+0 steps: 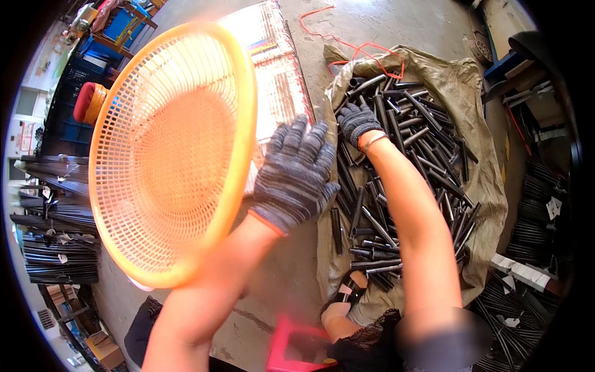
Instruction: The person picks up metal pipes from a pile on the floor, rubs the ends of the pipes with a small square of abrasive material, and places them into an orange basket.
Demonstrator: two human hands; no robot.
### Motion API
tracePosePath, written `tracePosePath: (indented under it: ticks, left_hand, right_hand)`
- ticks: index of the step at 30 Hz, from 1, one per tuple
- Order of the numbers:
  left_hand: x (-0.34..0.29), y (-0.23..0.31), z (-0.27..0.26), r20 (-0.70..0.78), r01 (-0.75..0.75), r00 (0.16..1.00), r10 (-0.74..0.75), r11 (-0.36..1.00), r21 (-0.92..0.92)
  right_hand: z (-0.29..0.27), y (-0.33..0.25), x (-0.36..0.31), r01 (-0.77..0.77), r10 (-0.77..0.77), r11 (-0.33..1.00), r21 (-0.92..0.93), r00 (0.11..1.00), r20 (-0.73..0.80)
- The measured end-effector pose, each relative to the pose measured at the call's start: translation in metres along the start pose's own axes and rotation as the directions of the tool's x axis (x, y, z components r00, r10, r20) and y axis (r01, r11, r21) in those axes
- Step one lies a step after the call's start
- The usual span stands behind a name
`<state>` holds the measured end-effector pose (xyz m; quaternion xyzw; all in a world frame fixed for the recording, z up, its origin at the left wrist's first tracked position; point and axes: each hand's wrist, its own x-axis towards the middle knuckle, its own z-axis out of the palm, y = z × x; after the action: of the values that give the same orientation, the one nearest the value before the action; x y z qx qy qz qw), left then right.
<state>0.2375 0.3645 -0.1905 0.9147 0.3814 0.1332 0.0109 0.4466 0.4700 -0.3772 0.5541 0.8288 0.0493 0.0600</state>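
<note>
My left hand, in a grey-and-black striped knit glove, is open with fingers spread, palm down. It is between the orange plastic basket and the sack, holding nothing I can see. The basket is tilted on its side, its wide mouth showing bare mesh; its rim is beside my left forearm, and what supports it is hidden. My right hand, in a matching glove, reaches into the pile of short black tubes on an opened olive woven sack. Its fingers curl down over tubes at the pile's left side.
A patterned, light-coloured board or box lies beyond my left hand. Red cord trails over the sack's far edge. A pink plastic stool is near my feet. Bundles of long black rods line the left, with more black bundles at right.
</note>
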Motion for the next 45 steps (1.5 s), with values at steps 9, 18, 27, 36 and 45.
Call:
tracePosePath:
  ticks: [9, 18, 27, 36, 45]
  left_hand:
    - [0.001, -0.004, 0.005, -0.045, -0.024, 0.999, 0.022, 0.999, -0.037]
    - [-0.001, -0.006, 0.005, -0.053, -0.005, 0.999, 0.005, 1.000, -0.003]
    - [-0.007, -0.008, 0.004, -0.025, -0.003, 1.000, 0.005, 0.997, 0.076]
    - [-0.001, 0.001, 0.009, -0.048, -0.026, 0.998, 0.032, 0.992, 0.126]
    - [-0.007, -0.003, 0.011, -0.059, -0.020, 0.998, 0.030, 0.987, 0.160]
  right_hand:
    - [0.072, -0.041, 0.031, -0.099, 0.099, 0.995, -0.009, 0.970, 0.224]
    - [0.007, -0.046, -0.159, 0.021, -0.073, 0.989, 0.147, 0.932, 0.355]
    - [-0.082, -0.023, -0.149, -0.119, -0.047, 0.959, 0.258, 0.829, 0.557]
    - [0.050, -0.140, -0.146, -0.087, 0.097, 0.985, 0.146, 0.993, -0.064]
    - [-0.041, -0.054, -0.213, -0.193, 0.163, 0.980, 0.038, 0.905, 0.392]
